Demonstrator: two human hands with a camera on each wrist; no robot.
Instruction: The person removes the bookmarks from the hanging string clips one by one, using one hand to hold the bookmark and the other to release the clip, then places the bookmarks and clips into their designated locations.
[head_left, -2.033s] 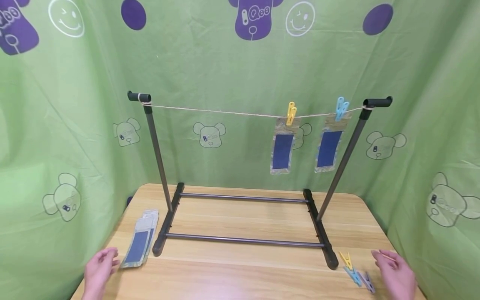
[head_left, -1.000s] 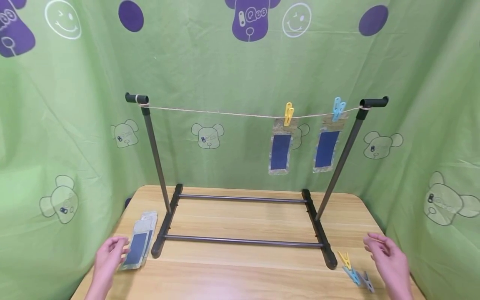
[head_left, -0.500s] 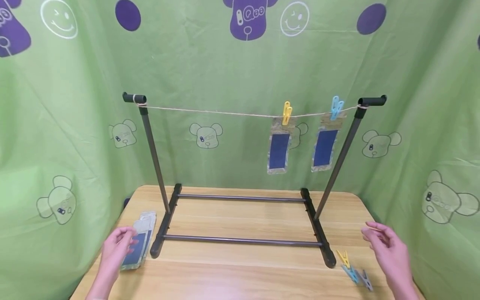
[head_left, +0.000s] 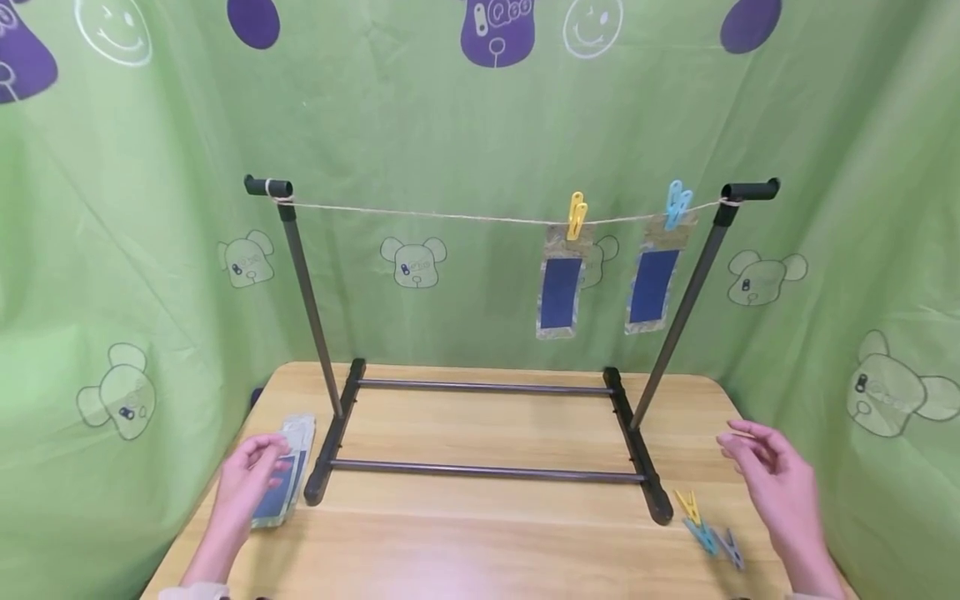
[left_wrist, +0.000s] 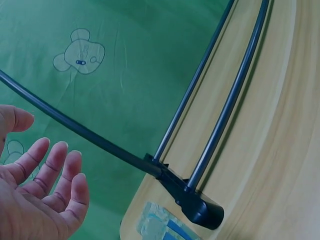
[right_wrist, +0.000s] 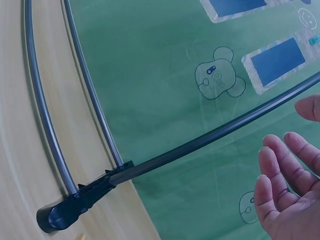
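Note:
A black rack [head_left: 480,471] stands on the wooden table [head_left: 480,550] with a string [head_left: 420,215] between its posts. Two clear pouches with blue cards hang from it, one [head_left: 559,287] under a yellow peg [head_left: 576,215], one [head_left: 651,283] under a blue peg [head_left: 677,204]. A stack of like pouches [head_left: 285,487] [left_wrist: 162,227] lies at the table's left. My left hand [head_left: 251,479] [left_wrist: 40,200] hovers over the stack, fingers relaxed and holding nothing. My right hand [head_left: 768,479] [right_wrist: 290,195] is open above the table's right side, near three loose pegs [head_left: 705,529].
Green printed cloth [head_left: 112,292] encloses the table on the left, back and right. The rack's two base rails [head_left: 487,472] cross the middle of the table. The rack's foot [left_wrist: 202,210] sits beside the pouch stack; its other foot [right_wrist: 62,212] lies near the right hand.
My left hand has slid forward and right onto the area over the pouch stack. My right hand has risen and moved away from the loose pegs. The view has tilted slightly down.

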